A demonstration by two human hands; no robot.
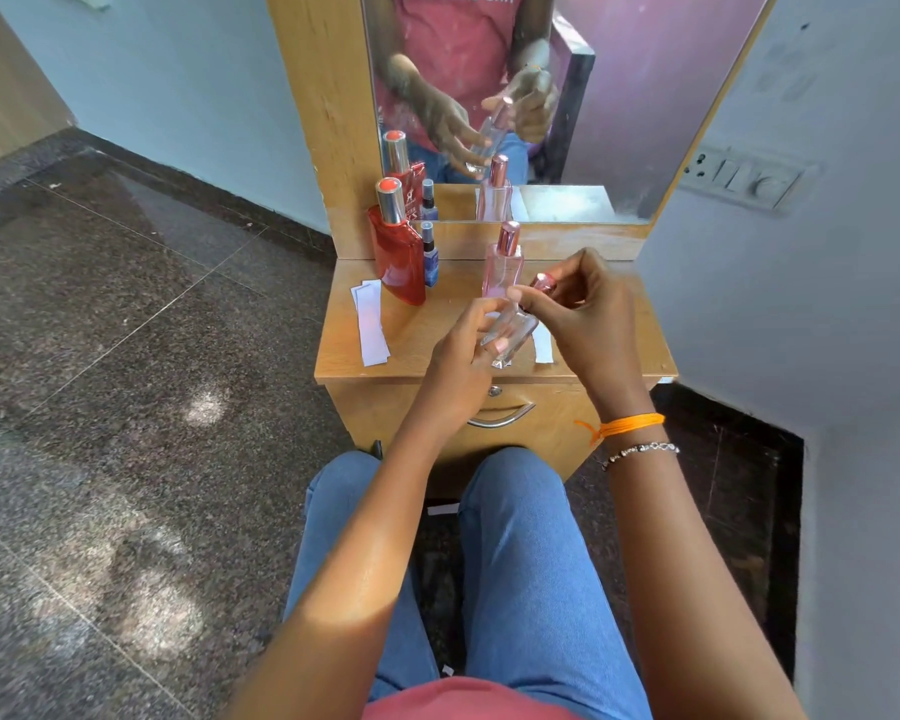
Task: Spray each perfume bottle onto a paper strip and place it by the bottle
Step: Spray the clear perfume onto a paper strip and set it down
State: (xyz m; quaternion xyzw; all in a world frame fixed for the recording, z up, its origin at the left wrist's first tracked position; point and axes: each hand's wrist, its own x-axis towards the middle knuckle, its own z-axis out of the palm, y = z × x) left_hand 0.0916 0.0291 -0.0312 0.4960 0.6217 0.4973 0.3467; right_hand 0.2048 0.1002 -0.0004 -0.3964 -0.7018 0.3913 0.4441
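Wooden dressing table (365,356) with mirror (619,96); pale walls (178,85); speckled granite floor (100,356).

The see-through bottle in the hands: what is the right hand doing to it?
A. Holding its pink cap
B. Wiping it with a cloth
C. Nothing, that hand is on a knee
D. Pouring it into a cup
A: the left hand holds the clear bottle while the right hand pinches its pink cap.

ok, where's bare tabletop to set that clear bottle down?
Free: front left, between the paper strips and the left hand; also the right rear, past the right hand. Crowded: left rear with the red bottle and blue bottle, and centre by the pink bottle.
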